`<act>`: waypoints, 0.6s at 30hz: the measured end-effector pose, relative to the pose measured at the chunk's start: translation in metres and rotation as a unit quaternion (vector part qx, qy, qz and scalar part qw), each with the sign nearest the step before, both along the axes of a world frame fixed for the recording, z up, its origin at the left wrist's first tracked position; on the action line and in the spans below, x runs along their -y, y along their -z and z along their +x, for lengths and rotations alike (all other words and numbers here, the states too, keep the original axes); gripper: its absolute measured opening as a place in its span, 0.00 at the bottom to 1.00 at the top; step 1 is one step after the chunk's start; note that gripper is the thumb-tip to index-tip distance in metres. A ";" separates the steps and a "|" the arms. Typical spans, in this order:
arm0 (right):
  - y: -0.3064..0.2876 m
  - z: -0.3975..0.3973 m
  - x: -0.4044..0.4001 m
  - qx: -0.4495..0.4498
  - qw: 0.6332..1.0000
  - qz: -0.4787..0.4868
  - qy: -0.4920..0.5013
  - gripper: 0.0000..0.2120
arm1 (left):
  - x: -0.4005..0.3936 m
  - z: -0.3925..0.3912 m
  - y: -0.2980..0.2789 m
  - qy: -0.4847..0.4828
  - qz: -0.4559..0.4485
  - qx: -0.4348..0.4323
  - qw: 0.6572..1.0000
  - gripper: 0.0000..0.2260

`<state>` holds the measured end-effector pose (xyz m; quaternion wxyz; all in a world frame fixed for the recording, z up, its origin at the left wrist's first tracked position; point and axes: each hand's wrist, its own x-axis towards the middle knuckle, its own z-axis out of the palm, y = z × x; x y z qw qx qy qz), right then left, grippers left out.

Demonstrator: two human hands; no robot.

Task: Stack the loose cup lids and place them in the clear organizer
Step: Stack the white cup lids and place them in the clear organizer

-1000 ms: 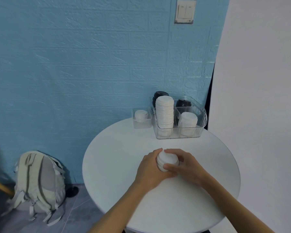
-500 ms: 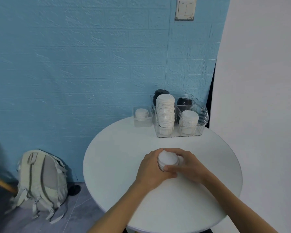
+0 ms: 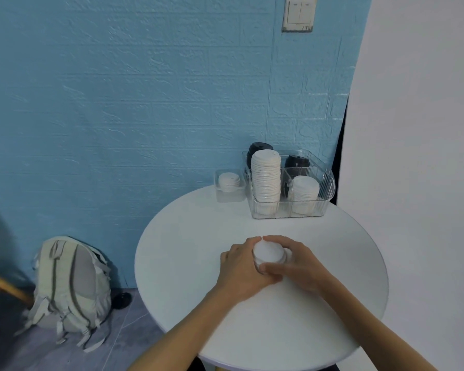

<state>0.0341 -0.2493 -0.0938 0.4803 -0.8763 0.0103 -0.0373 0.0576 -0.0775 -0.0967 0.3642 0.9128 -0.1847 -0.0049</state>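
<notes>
Lower centre: left hand (image 3: 241,266) and right hand (image 3: 296,263) both cup a short lid stack (image 3: 268,253) on the white surface (image 3: 188,263) | unchanged over the last second, stack squared | organizer (image 3: 289,211) upper right awaits it.

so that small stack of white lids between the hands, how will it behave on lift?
The stack of white lids looks like thin plastic, so probably light. It is loose layers, so it may shear or fan apart unless squeezed from both sides, as the left hand and right hand do now. Short and wide, unlikely to tip.
</notes>
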 end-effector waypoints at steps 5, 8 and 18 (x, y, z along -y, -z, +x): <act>-0.002 -0.009 -0.008 0.029 1.000 -0.001 0.013 0.36 | -0.014 0.009 -0.028 0.073 -0.003 -0.102 0.992 0.41; -0.003 -0.010 -0.012 0.037 0.999 -0.004 0.025 0.37 | -0.022 0.037 -0.047 0.072 -0.107 -0.121 0.984 0.33; 0.002 -0.004 -0.013 0.065 0.989 -0.132 -0.001 0.30 | -0.021 0.190 -0.082 -0.089 -0.120 0.040 0.988 0.15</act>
